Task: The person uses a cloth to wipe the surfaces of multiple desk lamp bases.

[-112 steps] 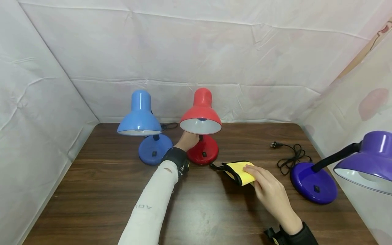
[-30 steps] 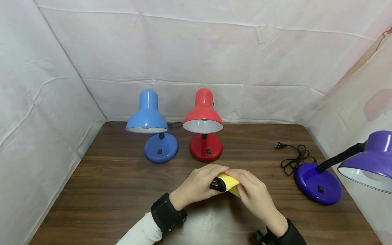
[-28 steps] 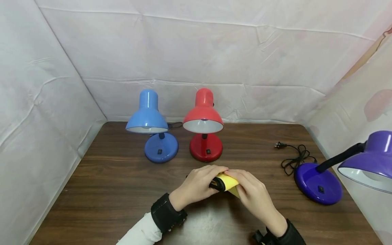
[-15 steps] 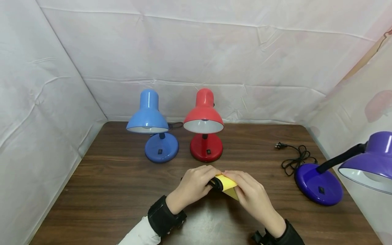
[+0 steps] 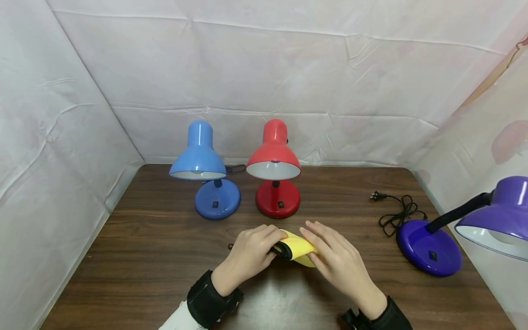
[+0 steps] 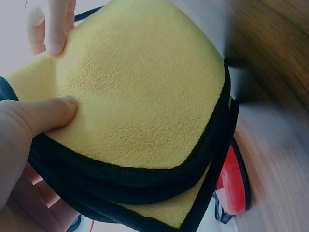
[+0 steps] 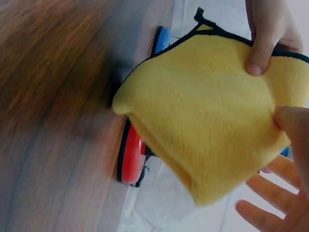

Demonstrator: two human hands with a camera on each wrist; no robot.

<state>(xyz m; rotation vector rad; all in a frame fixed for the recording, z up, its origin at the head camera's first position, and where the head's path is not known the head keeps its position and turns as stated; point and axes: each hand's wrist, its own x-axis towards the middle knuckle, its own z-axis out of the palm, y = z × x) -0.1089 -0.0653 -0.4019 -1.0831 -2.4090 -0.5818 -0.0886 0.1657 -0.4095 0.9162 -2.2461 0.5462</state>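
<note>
Left hand (image 5: 250, 253) is gripping the folded yellow cloth (image 5: 298, 248), fingers curled round it. Right hand (image 5: 335, 261) is touching the cloth, fingers straight and spread.

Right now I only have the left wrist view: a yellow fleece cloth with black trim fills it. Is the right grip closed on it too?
Observer: No. In the head view the right grip lies on the yellow fleece cloth with straight fingers; only the left grip curls round the black-trimmed edge.
Operator: I see a red sliver behind the cloth. What is it?
Observer: The round base of a red metal desk lamp, standing upright beyond the hands on the dark wooden table.
Operator: Anything else near?
Observer: A blue metal desk lamp stands left of the red one, and a purple desk lamp at the right, its black cord's plug lying loose on the table.
</note>
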